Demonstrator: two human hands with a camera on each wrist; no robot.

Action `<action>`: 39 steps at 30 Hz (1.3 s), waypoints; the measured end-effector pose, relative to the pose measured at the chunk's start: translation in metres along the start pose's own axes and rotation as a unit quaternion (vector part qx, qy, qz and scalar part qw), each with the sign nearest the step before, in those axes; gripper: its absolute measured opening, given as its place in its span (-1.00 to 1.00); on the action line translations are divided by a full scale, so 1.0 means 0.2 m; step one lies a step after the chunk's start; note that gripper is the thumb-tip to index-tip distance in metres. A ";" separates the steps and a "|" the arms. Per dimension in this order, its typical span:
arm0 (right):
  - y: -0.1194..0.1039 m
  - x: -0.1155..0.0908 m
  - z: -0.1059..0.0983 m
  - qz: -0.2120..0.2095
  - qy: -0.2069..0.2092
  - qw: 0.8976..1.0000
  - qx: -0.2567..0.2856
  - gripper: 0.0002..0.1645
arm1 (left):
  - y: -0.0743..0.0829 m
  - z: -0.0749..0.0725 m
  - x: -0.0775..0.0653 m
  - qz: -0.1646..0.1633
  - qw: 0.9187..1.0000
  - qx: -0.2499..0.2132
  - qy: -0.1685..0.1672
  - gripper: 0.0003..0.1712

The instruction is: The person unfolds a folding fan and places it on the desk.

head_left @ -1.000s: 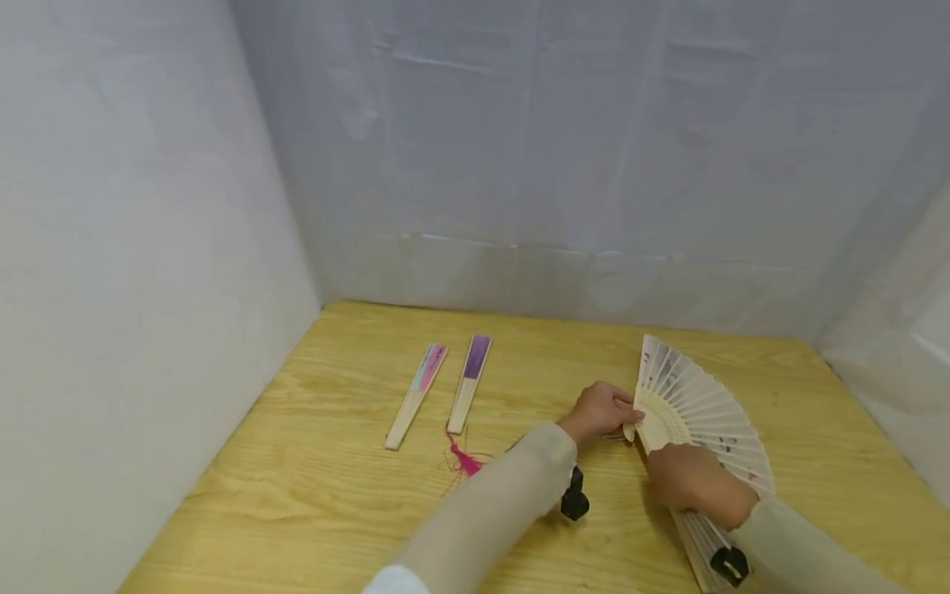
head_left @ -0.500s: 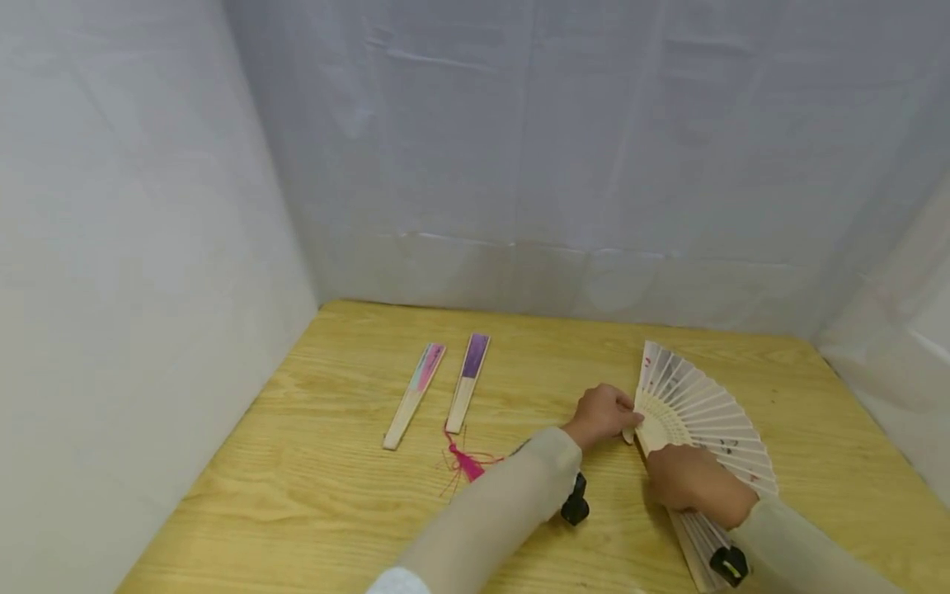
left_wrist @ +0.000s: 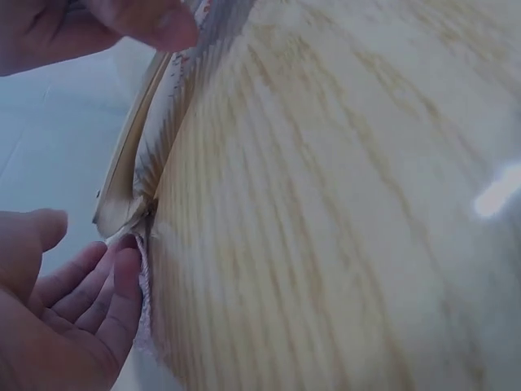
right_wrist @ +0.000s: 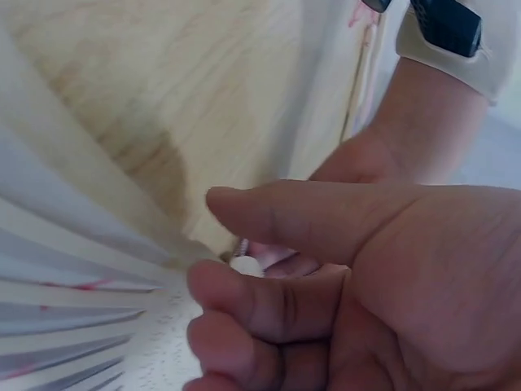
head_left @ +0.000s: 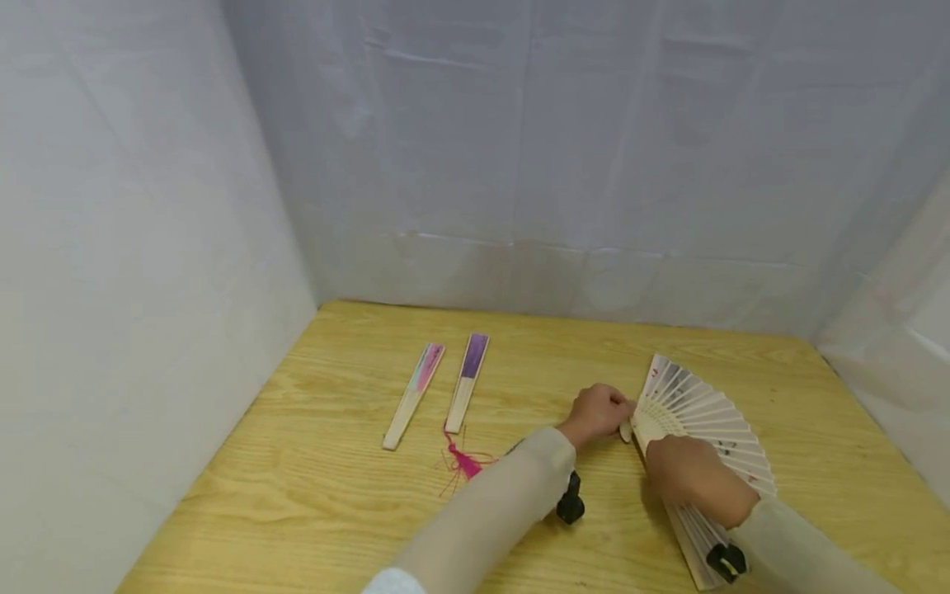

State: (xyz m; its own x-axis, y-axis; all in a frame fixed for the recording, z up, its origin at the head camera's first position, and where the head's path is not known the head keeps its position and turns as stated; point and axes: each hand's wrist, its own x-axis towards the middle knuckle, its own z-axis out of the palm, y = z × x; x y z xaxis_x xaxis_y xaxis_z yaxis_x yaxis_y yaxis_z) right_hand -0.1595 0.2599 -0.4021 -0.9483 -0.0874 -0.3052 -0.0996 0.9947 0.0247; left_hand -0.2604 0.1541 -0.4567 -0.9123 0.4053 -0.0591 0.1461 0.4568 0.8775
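Observation:
A partly spread white folding fan [head_left: 716, 412], with grey and red painted marks, lies at the right of the table. My left hand [head_left: 597, 411] is at its pivot end; in the left wrist view the fingers [left_wrist: 110, 305] reach under the pivot, touching it, with the thumb apart. A pale cord [left_wrist: 145, 301] hangs there. Over the fan's near side is my right hand [head_left: 698, 478], its fingers loosely bent. Between its thumb and fingertips [right_wrist: 216, 285] a gap shows in the right wrist view, while the fan's ribs [right_wrist: 73, 301] spread beside them.
Two folded fans lie left of my hands: a pink and light-blue one [head_left: 416, 396] and a purple one [head_left: 469, 384] with a pink tassel [head_left: 466, 464]. White sheeting [head_left: 475, 165] stands behind the wooden table [head_left: 297, 462] and at both sides.
The fan's far tip has swung nearer and slightly right. My left hand has drawn back a little to the left from the ribs; the right hand has hardly moved.

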 end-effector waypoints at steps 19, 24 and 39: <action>-0.26 0.10 -0.11 -0.040 0.095 0.992 0.070 -0.57 | -0.03 -0.41 0.03 0.003 1.000 0.007 -0.011 -0.59; -0.35 0.14 -0.17 -0.040 0.117 0.987 0.099 -0.61 | -0.05 -0.54 0.05 0.022 0.999 0.014 -0.031 -0.56; -0.57 0.33 -0.19 -0.060 0.210 0.951 0.219 -0.55 | -0.19 -0.96 0.09 0.003 0.996 0.083 0.031 -0.42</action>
State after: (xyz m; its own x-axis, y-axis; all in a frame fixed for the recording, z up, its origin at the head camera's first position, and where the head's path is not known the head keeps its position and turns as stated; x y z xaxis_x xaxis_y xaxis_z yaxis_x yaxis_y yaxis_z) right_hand -0.2231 0.1394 -0.3886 -0.9839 -0.1242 0.1282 -0.1668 0.8954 -0.4129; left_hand -0.3549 -0.0075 -0.3997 -0.9320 0.3618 -0.0197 0.2087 0.5804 0.7871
